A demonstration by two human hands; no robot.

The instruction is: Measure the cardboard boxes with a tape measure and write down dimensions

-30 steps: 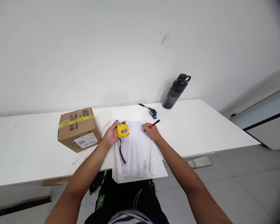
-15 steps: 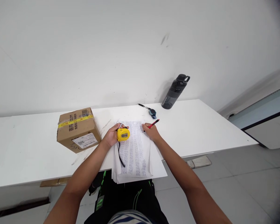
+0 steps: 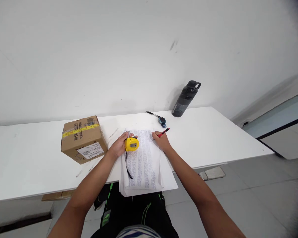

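Note:
My left hand (image 3: 118, 145) is closed around a yellow tape measure (image 3: 132, 144), whose black wrist strap (image 3: 128, 168) dangles over the paper. A short bit of the tape's blade shows by my fingers. In my right hand (image 3: 161, 141) is a red and black pen (image 3: 164, 132), gripped as for writing, its tip hidden by the fingers or too small to make out. Both hands rest over a stack of paper sheets (image 3: 144, 172), the top one covered with columns of blue handwriting. The stack's lower edge hangs past the table's front edge.
On the white table (image 3: 34, 165) a taped cardboard box (image 3: 83, 138) stands left of my left hand. Behind the paper lie a black pen (image 3: 152, 114) and a dark watch (image 3: 161, 121). A dark water bottle (image 3: 185, 99) stands near the wall (image 3: 114, 59).
The whole scene has shifted slightly down in view. Both hands keep their holds, and the tape measure and pen stay almost in place over the paper.

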